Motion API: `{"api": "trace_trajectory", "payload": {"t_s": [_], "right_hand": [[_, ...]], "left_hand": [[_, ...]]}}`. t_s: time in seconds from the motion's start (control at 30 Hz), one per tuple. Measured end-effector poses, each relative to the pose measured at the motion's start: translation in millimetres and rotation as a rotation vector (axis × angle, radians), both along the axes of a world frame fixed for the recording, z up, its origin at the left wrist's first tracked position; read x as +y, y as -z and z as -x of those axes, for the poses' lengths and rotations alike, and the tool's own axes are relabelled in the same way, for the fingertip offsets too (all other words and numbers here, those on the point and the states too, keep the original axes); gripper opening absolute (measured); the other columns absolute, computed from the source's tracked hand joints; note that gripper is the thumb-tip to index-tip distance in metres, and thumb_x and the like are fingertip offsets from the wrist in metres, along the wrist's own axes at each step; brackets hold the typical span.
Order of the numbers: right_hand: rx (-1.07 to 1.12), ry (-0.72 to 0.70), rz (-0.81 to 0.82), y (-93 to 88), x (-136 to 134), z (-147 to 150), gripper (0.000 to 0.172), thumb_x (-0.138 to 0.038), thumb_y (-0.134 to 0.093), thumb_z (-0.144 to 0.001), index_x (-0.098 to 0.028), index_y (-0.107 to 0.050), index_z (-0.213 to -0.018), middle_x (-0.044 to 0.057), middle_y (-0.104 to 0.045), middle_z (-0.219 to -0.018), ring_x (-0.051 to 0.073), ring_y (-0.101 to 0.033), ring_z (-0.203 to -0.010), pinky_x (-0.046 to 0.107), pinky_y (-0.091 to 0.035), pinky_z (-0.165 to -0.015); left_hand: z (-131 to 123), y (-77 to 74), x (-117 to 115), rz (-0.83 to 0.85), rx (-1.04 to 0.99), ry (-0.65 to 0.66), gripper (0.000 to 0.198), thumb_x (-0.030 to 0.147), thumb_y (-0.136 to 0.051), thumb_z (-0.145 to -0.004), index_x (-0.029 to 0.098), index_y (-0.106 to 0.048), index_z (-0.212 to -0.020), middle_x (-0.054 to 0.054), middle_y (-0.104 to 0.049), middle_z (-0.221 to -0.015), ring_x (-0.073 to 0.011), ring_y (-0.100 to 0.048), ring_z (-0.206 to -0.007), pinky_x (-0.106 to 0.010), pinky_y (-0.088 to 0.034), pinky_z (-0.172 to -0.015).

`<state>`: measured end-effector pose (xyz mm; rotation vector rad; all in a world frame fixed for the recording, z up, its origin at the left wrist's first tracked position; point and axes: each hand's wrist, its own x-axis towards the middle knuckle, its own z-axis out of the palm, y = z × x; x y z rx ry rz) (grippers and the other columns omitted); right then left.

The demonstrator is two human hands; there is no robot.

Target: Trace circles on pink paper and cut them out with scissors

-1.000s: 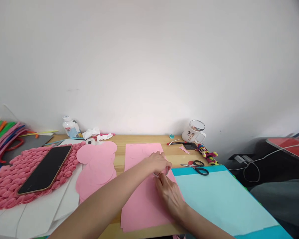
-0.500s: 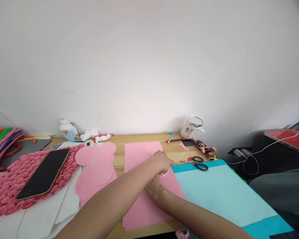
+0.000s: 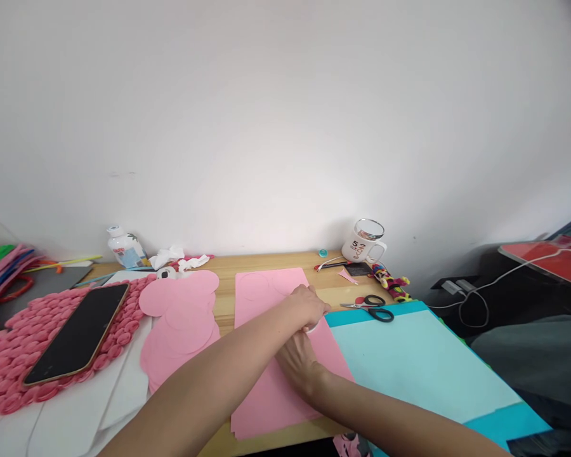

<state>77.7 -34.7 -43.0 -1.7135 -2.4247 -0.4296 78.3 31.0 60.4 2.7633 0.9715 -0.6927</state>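
A pink paper sheet (image 3: 271, 387) lies on the wooden table (image 3: 226, 304), with faint circles drawn near its far end. My left hand (image 3: 307, 306) rests on the sheet, fingers curled down over a small white round thing (image 3: 313, 328) of which only an edge shows. My right hand (image 3: 295, 360) reaches in under my left wrist, back of the hand up. Its fingers are hidden beneath my left hand, so I cannot see what they hold.
A light blue sheet (image 3: 423, 368) lies to the right, with black scissors (image 3: 374, 309) at its far edge and a white mug (image 3: 365, 242) behind. Pink cut-out shapes (image 3: 183, 317), a phone (image 3: 78, 331) on a pink knitted mat (image 3: 9, 355) and a white bottle (image 3: 122, 247) are to the left.
My right hand slid left and in under my left hand, and its fingers are now hidden. My left hand stayed on the round thing. The view drifted slightly.
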Motion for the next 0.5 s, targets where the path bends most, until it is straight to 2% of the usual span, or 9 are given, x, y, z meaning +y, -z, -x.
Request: {"api": "trace_trajectory", "payload": {"t_s": [0.17, 0.27, 0.4, 0.5], "right_hand": [[-0.235, 0.023, -0.028, -7.6, -21, -17, 0.027, 0.007, -0.046, -0.062, -0.001, -0.066, -0.079, 0.023, -0.065, -0.074, 0.026, -0.060, -0.061, 0.029, -0.042, -0.041], [-0.350, -0.025, -0.115, -5.8, -27, -32, 0.027, 0.007, -0.044, -0.062, -0.002, -0.065, -0.077, 0.021, -0.063, -0.070, 0.020, -0.055, -0.050, 0.024, -0.034, -0.034], [-0.222, -0.127, -0.207, -5.2, -28, -63, 0.029, 0.007, -0.038, -0.065, -0.008, -0.062, -0.073, 0.017, -0.062, -0.068, 0.020, -0.053, -0.049, 0.027, -0.036, -0.036], [0.031, -0.260, -0.157, -18.5, -25, -96, 0.027, 0.001, -0.037, -0.075, -0.013, -0.060, -0.075, 0.010, -0.061, -0.068, 0.019, -0.056, -0.057, 0.026, -0.041, -0.043]], "left_hand": [[-2, -2.8, 4, 0.027, 0.011, 0.015, 0.044, 0.011, -0.066, -0.057, 0.028, -0.057, -0.097, -0.008, -0.058, -0.100, -0.0253, -0.052, -0.094, -0.032, -0.039, -0.071], [-2, -2.0, 6, 0.024, -0.001, 0.026, 0.042, 0.010, -0.065, -0.057, 0.027, -0.058, -0.095, -0.008, -0.059, -0.100, -0.0257, -0.052, -0.097, -0.033, -0.039, -0.073], [-1, 2.7, 7, 0.020, -0.011, 0.049, 0.045, 0.009, -0.065, -0.055, 0.026, -0.058, -0.096, -0.008, -0.060, -0.092, -0.0268, -0.050, -0.100, -0.034, -0.039, -0.076], [2, 6.5, 6, 0.006, -0.043, 0.026, 0.043, 0.014, -0.063, -0.059, 0.028, -0.057, -0.099, -0.007, -0.059, -0.093, -0.0262, -0.050, -0.099, -0.035, -0.039, -0.077]]}}
